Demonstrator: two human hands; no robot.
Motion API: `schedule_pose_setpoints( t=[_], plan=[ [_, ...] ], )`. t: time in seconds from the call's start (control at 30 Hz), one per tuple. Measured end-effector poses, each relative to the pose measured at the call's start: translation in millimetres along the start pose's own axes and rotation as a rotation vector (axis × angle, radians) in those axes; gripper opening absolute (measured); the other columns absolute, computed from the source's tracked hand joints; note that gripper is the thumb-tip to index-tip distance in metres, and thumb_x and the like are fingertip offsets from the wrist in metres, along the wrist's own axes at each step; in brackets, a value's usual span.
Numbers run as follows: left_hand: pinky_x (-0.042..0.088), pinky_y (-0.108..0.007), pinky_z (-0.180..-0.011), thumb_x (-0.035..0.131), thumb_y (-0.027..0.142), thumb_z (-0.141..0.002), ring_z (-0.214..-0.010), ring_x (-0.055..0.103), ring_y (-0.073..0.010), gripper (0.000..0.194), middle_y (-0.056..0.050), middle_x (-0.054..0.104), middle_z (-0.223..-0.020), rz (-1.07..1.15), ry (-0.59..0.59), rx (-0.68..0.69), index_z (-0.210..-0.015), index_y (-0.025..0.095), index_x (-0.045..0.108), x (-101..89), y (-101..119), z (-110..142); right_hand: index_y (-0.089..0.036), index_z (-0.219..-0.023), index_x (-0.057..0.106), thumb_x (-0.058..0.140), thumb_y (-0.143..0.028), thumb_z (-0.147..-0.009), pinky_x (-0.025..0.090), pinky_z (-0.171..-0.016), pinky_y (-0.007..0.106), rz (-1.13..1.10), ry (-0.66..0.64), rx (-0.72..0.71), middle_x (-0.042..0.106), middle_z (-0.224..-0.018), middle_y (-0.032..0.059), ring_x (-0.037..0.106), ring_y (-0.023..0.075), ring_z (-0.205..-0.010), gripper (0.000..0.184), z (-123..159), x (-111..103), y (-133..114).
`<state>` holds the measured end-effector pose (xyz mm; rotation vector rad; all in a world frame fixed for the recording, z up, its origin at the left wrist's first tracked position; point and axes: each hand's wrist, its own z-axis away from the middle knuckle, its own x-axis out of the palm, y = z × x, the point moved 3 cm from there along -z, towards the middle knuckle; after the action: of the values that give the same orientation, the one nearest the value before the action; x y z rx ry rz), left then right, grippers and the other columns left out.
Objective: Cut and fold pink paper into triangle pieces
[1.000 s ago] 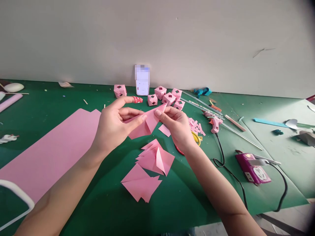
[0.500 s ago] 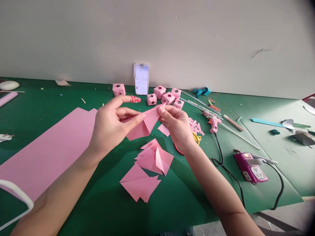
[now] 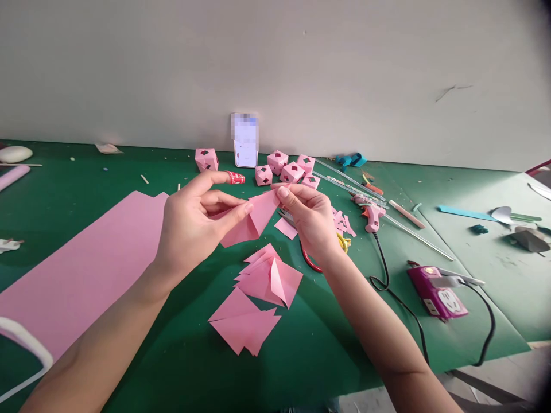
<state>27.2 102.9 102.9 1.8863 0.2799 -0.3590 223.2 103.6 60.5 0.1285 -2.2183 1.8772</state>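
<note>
Partly behind the hands (image 3: pixel 187 223), pink paper (image 3: pixel 263 212)

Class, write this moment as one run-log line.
left hand: pinching folded pink paper; right hand: pinching same paper; green table: pink paper pieces, phone

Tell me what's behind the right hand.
Around the right hand show a red loop, a yellow loop, blades, a pink square and pink strips. Whether loops and blades join is hidden behind the hand and wrist.
</note>
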Motion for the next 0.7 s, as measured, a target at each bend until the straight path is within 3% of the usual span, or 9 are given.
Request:
schedule_pose_setpoints(
  t=[0.37,0.7],
  plan=[
    [0.067,-0.029,-0.085,0.084,0.027,-0.084,-0.088,0.081,-0.0190,0.035,0.003,0.084,-0.089,0.045,0.008,0.003,-0.115,0.023,0.070,0.5,-0.9,-0.2,-0.027,-0.090,0.081,0.082,-0.048,-0.085,0.058,-0.091,0.038,0.030,-0.013,-0.001,0.078,-0.098,0.0024,0.070,0.0205,-0.096,0.022,0.3,-1.4,0.0],
    [0.068,-0.033,-0.086,0.086,0.028,-0.082,-0.088,0.082,-0.0208,0.036,0.003,0.084,-0.088,0.090,-0.031,-0.045,-0.113,0.024,0.069,1.6,0.3,-0.8,-0.029,-0.087,0.080,0.079,-0.045,-0.087,0.057,-0.094,0.041,0.084,0.037,-0.107,0.079,-0.100,0.0024,0.070,0.0221,-0.099,0.016,2.1,-3.7,-8.0]
  ],
)
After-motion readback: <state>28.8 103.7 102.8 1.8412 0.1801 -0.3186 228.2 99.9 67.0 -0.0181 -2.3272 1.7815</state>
